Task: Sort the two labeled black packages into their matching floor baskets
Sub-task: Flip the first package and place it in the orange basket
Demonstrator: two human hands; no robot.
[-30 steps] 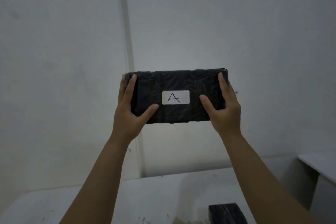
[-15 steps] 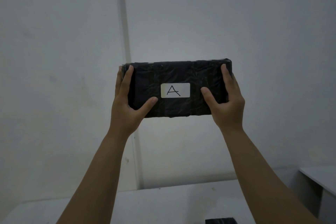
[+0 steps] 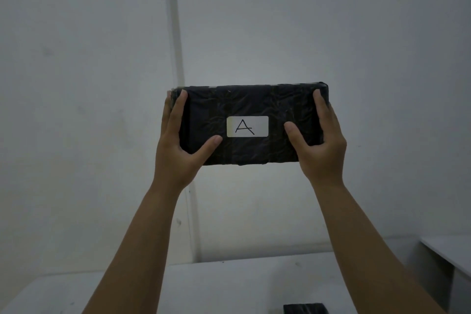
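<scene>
A black wrapped package [image 3: 248, 102] with a white label [image 3: 247, 126] reading "A" is held up in front of me, label facing the camera. My left hand [image 3: 178, 145] grips its left end, thumb across the front. My right hand [image 3: 319, 145] grips its right end the same way. The top corner of a second black package [image 3: 304, 308] shows on the table at the bottom edge; its label is hidden. No floor baskets are in view.
A white table [image 3: 229, 285] runs along the bottom, against a plain white wall [image 3: 331, 33] with a vertical seam. Another white surface [image 3: 451, 252] stands at the lower right.
Both hands and the package shifted slightly up in the view. More of the second package dropped below the bottom edge of the view.
</scene>
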